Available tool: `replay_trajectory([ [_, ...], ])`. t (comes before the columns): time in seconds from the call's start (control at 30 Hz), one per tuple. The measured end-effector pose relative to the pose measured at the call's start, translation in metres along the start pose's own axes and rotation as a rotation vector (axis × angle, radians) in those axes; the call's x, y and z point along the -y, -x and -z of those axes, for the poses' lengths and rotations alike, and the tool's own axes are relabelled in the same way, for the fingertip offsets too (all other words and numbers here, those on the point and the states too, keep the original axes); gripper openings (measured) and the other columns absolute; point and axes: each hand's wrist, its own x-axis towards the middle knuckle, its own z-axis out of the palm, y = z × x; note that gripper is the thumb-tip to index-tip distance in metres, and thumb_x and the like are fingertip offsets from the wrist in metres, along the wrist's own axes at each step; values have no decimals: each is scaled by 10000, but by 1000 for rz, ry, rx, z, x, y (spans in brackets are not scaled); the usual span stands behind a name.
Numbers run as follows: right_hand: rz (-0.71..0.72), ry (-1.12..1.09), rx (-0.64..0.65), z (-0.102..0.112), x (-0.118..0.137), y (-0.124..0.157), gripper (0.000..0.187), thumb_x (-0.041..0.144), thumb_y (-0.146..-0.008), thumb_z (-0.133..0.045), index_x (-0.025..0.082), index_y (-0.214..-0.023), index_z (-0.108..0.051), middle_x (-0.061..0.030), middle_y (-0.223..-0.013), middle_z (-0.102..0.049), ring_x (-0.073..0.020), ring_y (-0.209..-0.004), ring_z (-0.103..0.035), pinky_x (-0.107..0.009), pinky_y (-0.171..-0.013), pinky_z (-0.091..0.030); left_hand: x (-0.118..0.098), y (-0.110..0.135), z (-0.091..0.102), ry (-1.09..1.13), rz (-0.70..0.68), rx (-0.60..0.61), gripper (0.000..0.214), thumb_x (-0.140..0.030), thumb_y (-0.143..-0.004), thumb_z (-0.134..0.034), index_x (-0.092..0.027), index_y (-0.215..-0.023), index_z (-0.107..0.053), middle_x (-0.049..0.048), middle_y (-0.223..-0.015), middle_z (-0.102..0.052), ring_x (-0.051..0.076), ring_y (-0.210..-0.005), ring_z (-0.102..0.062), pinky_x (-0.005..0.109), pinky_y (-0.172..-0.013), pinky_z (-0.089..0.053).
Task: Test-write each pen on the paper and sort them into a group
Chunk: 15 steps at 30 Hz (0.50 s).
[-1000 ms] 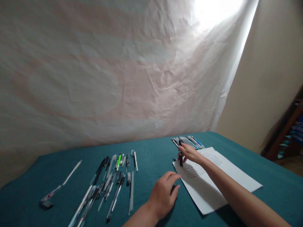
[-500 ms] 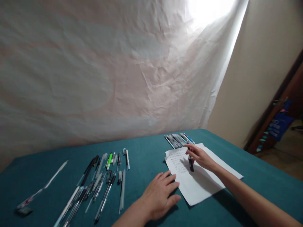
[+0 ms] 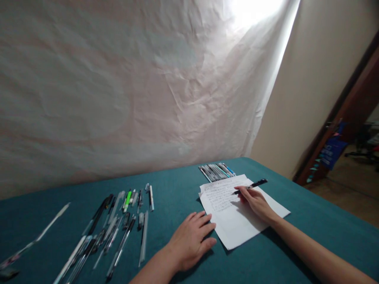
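Observation:
My right hand (image 3: 255, 203) grips a black pen (image 3: 258, 183) over the paper. The pen's tip points left toward handwritten lines, and its thick black end sticks out to the upper right; whether the tip touches the sheet I cannot tell. White sheets of paper (image 3: 233, 232) lie slightly askew on one another, with rows of writing on the upper left part. My left hand (image 3: 192, 240) rests palm down on the green tablecloth with its fingers spread, the fingertips at the paper's left edge. It holds nothing.
Many pens and loose caps (image 3: 120, 232) lie scattered on the left, among them a bright green highlighter (image 3: 127, 200). A neat row of pens (image 3: 217, 172) lies behind the paper. At far left is a long thin whitish strip (image 3: 49, 228). A pale sheet (image 3: 133, 86) hangs behind the table.
The black pen has turned in my right hand from pointing down toward me to a slanted writing hold. My left hand stays flat beside the paper. The whole view has shifted slightly.

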Motion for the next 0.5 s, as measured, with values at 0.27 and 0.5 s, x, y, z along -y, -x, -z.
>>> replay_trajectory([
  [0.27, -4, 33, 31, 6, -5, 2, 247, 401, -760, -494, 165, -742, -564, 17, -551, -546, -120, -488, -484, -232, -492, -373, 1, -1, -3, -22, -5, 8, 470, -504, -877, -259, -292, -1275, -392, 36, -1376, -346, 230, -1271, -268, 450, -1035, -201],
  [0.5, 66, 140, -68, 7, -15, 2, 145, 284, -714, -493, 190, -604, -487, 47, -470, -472, -104, -443, -429, -232, -472, -339, 2, -2, -4, -31, -4, 4, 466, -501, -879, -259, -294, -1275, -393, 34, -1375, -348, 227, -1270, -271, 451, -1038, -198],
])
